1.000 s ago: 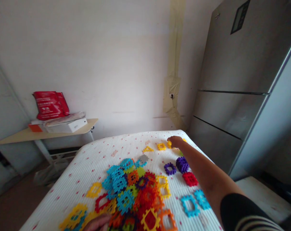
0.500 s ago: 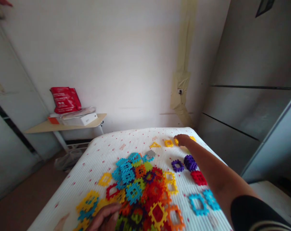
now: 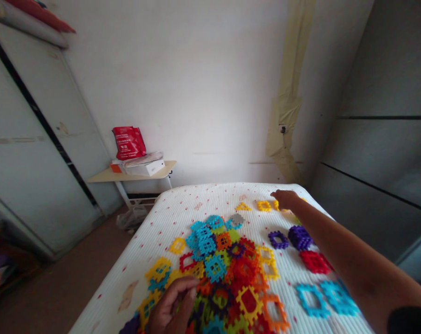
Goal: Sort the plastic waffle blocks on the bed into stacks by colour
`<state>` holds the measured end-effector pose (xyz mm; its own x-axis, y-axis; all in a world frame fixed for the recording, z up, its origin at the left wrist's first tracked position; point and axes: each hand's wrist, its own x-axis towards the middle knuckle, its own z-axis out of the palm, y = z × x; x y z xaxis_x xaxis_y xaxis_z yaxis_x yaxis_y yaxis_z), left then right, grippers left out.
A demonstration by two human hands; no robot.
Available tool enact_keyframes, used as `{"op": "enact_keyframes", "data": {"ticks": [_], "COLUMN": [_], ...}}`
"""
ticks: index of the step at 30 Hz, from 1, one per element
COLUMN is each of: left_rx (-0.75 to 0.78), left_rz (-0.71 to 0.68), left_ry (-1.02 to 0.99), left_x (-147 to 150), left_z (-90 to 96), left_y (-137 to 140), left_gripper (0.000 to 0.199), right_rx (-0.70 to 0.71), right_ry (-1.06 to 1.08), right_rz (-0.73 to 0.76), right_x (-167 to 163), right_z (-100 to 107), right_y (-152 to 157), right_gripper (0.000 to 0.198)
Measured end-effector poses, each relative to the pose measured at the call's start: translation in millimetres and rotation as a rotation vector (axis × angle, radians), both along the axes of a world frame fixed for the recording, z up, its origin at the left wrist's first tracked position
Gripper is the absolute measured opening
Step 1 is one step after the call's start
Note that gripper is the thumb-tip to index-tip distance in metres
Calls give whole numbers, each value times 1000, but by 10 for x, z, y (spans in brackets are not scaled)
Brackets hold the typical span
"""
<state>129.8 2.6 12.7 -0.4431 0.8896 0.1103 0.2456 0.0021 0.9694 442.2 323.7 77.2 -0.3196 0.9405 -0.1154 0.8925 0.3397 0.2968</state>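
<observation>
My right hand is stretched out over the far right of the bed, just above a row of yellow interlocking plastic pieces. Its fingers point left, and nothing shows in them. My left hand hovers at the near edge of a mixed heap of notched plastic building pieces. Thumb and forefinger are parted there, close to an orange piece; the other fingers curl partly out of sight. Beneath the right forearm sit stacked purple pieces and red pieces.
A white dotted cover lies under everything. Blue square pieces rest at the near right, with a single purple frame farther back. Beyond the bed's left corner stands a small table bearing boxes and a red bag.
The view has swung left, so the scene sits farther right. My right hand has risen slightly off a yellow piece. My left hand shows more, its thumb and forefinger apart.
</observation>
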Motion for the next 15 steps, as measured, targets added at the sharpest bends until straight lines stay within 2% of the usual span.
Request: {"op": "enact_keyframes", "data": {"ticks": [4,7,10,12,15], "left_rx": [50,86,114,135,163], "left_rz": [-1,-2,30,66,107], "left_ry": [-28,-48,-47,-15,96], "left_x": [41,69,61,32,-21], "left_z": [49,82,125,160,196], "left_y": [-16,-31,-51,-66,-72], "left_gripper": [31,30,29,28,26], "right_rx": [132,219,328,420,449], "right_ry": [62,207,463,614,722], "right_rz": [91,291,547,685,842], "right_x": [-120,-227,-292,-300,-293], "right_z": [253,275,72,-129,-416], "right_y": [-359,-899,-1558,-1968,-2427], "right_gripper": [54,47,26,23,19]}}
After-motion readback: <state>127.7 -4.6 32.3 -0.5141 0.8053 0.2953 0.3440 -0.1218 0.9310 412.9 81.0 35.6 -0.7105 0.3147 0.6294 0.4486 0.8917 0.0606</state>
